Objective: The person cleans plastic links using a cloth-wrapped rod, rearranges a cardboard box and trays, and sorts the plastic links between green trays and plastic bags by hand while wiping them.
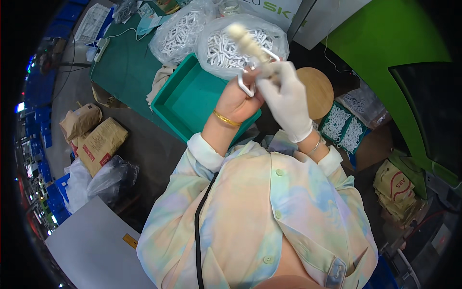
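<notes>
My bare left hand (239, 100), with a gold bracelet at the wrist, has its fingers closed on a white angular plastic loop (246, 83). Close against it is my right hand (288, 98) in a white glove, its fingers curled around the lower end of a pale, knobbed wooden handle (246, 43). The handle is blurred and points up and left, away from my body. Another white plastic bar (270, 54) shows beside it. What lies between the fingers of both hands is partly hidden.
A green bin (185, 91) stands left of my hands. Clear bags of white plastic parts (216, 50) lie beyond on a green table (118, 67). At right are a round wooden stool top (315, 91), green trays of white parts (336, 124) and a green machine (394, 36).
</notes>
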Demonstrator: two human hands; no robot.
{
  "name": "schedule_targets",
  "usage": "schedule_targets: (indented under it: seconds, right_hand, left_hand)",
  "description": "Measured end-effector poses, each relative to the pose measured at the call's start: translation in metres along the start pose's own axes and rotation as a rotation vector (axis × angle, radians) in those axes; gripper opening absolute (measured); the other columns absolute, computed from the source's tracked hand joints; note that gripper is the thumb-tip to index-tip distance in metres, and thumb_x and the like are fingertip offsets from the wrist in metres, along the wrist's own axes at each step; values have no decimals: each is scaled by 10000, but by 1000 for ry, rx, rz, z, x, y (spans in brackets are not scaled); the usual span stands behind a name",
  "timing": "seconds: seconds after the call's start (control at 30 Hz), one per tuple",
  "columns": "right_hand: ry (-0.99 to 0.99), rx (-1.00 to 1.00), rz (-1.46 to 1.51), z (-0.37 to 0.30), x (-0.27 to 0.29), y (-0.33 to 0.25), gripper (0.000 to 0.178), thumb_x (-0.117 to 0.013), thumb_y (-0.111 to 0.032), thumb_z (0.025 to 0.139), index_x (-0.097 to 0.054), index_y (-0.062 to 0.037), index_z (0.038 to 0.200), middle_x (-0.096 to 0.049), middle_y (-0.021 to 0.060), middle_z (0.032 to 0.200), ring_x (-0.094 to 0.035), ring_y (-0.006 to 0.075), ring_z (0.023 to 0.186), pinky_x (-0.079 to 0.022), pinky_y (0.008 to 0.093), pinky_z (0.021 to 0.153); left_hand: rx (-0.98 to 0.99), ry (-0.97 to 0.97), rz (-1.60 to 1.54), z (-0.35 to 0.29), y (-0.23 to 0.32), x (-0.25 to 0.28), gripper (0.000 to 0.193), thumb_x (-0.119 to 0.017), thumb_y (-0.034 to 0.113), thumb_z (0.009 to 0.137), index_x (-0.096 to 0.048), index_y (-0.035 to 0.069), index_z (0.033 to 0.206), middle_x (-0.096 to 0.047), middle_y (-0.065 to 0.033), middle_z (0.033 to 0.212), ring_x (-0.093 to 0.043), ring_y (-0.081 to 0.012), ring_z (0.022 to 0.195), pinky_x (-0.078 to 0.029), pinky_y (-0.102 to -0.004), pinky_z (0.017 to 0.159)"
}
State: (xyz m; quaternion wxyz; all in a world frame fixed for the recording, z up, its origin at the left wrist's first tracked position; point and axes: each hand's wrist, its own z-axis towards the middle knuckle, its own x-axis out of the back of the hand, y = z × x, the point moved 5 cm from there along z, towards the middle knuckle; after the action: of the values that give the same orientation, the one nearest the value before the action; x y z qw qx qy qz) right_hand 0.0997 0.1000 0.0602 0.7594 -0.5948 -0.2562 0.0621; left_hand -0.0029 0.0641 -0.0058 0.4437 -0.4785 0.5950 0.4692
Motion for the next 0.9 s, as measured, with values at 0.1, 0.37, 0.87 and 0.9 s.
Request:
schedule_targets:
  seconds: [0.1, 0.37, 0.87, 0.9]
  right_hand:
    - [43, -75, 40, 4, 10, 4, 173, -662, -126, 903, -580, -13, 1005, -608, 98, 773, -582, 132, 664, -470, 298, 619]
    - [-148, -45, 25, -16, -14, -4, 184, -613, -180, 954, -585, -1, 987, -584, 154, 747, -580, 226, 647, -459, 335, 624]
    - [-145, -74, -85, -24, 32, 33, 284, -471, -182, 1032, -570, 17, 855, -483, 115, 689, -460, 178, 626, -400, 317, 620]
    - [-117, -77, -100, -21, 36, 33, 296, -466, -192, 1037, -569, 15, 852, -490, 104, 691, -459, 169, 627, -396, 315, 619]
  left_hand:
    - [-99, 28, 16, 1, 10, 3, 410, -616, 73, 958, -491, -18, 1338, -586, -183, 1310, -597, -279, 1187, -463, -401, 1076]
    - [-48, -46, -20, 1, 14, 13, 506, -578, 90, 951, -412, -1, 1420, -501, -228, 1409, -567, -331, 1231, -491, -444, 1056]
    - [-288, 0, 184, -13, 72, -24, 389, -485, 37, 1013, -430, -17, 1395, -491, -187, 1422, -441, -368, 1375, -427, -455, 1127]
    - [-289, 0, 186, -12, 74, -27, 389, -485, 37, 1013, -430, -17, 1395, -491, -187, 1422, -441, -368, 1375, -427, -455, 1127]
